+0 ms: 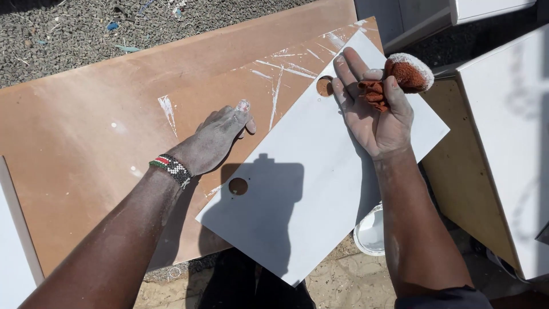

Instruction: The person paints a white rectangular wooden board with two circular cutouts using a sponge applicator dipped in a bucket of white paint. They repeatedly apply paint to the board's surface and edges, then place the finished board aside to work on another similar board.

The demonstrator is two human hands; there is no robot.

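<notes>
A white painted panel (309,171) with two round holes lies tilted across a brown board (103,114). My left hand (220,137), dusty and wearing a beaded wristband, rests fingers-down on the brown board at the panel's left edge. My right hand (374,109) is palm-up above the panel's upper right part. It pinches a reddish-brown sanding pad (403,77) with a white dusty rim between thumb and fingers.
Grey gravel (68,34) lies beyond the board. A white cabinet piece (509,143) with a raw brown side stands at the right. A white paint tub (370,232) sits on the ground below the panel. Another white panel edge (14,252) is at far left.
</notes>
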